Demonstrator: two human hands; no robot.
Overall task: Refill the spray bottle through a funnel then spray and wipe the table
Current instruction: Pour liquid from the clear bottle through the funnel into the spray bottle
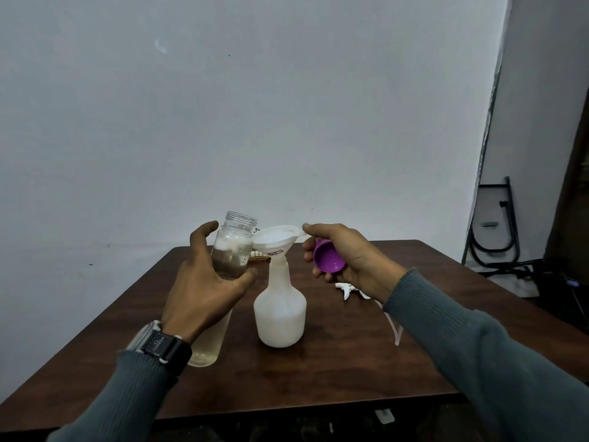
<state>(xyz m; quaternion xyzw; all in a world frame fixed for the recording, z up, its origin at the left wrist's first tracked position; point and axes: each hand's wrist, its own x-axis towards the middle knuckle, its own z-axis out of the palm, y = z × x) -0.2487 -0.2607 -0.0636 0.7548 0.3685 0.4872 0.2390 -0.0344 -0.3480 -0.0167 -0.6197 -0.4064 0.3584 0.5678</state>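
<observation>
A white translucent spray bottle (280, 314) without its head stands on the brown table (318, 378). A white funnel (276, 239) sits in its neck. My left hand (204, 282) grips a tall clear bottle of pale liquid (234, 247), uncapped, held upright just left of the funnel. My right hand (344, 253) holds a purple cap (328, 258) in its palm while thumb and forefinger pinch the funnel's rim tab. The white spray head with its tube (350, 290) lies on the table behind my right forearm.
A small wire rack (259, 257) shows behind the bottles at the table's far side. The white wall is close behind the table. Dark metal frames and cables (497, 237) lie on the floor at the right.
</observation>
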